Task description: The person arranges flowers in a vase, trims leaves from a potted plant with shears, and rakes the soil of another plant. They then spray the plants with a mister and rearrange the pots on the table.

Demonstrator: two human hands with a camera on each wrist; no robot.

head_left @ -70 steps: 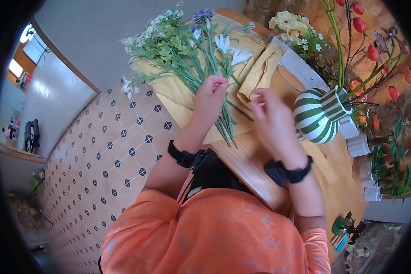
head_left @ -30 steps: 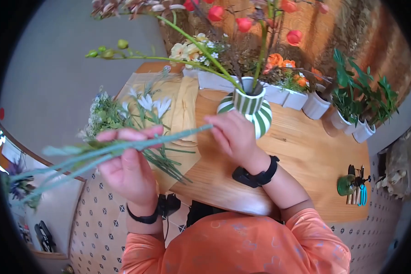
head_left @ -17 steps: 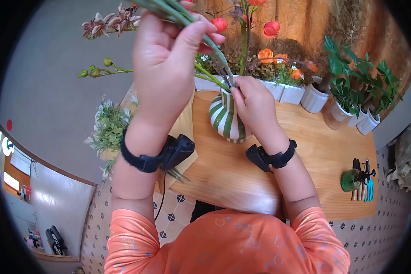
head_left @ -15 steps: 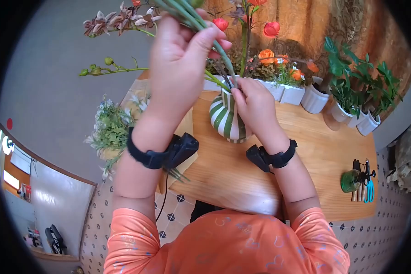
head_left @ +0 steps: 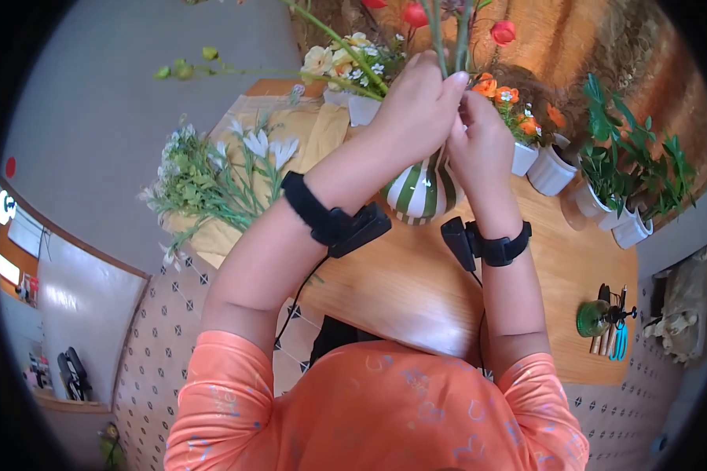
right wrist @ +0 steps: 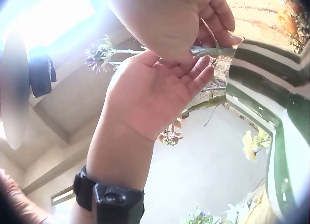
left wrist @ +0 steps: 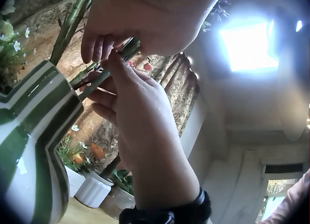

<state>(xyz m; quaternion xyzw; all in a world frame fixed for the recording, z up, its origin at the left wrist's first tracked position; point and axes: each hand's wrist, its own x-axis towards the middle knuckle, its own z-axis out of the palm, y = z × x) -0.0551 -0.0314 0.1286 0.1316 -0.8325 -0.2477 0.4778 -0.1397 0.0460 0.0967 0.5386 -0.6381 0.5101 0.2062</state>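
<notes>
In the head view, your left hand and right hand meet above the vase, a round vessel striped green and white that stands on the counter. The fingers of both hands are curled closely round the green stems. In both wrist views the stems slant to the vase's mouth, where their lower ends pass out of sight at the rim; how deep they reach cannot be told. The right wrist view shows a spiky purple flower on the side of your hands away from the vase. The vase also contains a budded green stalk and branches bearing red flowers.

Behind the vase, white planters hold further flowers: cream blooms with small white ones to the left, orange blooms to the right. Beyond these, along the far right edge, white pots contain leafy green plants. To the left, a flower bunch with white blossoms lies on tan paper. Near the counter's right end are a green bottle with a black nozzle and, just beside it, slender tools, among them blue-handled scissors.
</notes>
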